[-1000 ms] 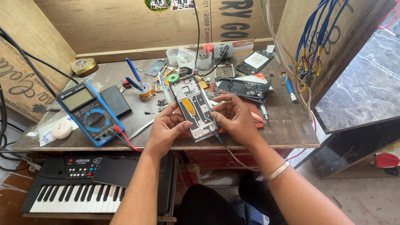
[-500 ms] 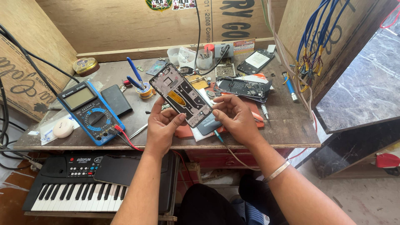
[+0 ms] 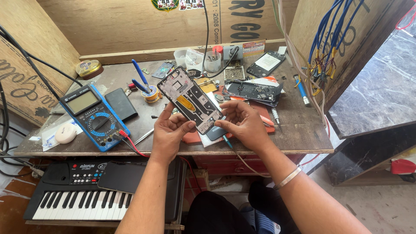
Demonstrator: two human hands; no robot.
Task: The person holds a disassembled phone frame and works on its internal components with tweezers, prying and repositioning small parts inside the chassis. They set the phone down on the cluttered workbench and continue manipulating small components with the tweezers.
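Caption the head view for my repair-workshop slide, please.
Both hands, left hand and right hand, hold an opened phone frame tilted above a cluttered workbench beside a blue multimeter.

The opened phone frame (image 3: 191, 100) is held up over the workbench (image 3: 303, 130), left hand (image 3: 170, 135) below it, right hand (image 3: 243, 123) at its lower right. A multimeter (image 3: 96, 117) is laid left of the hands, another opened phone (image 3: 253, 91) behind them, and a keyboard (image 3: 78, 190) is tucked below the bench.

The dark, metal-edged opened phone frame (image 3: 190, 100) looks matt above a rough, scuffed brown wooden workbench (image 3: 299, 130).
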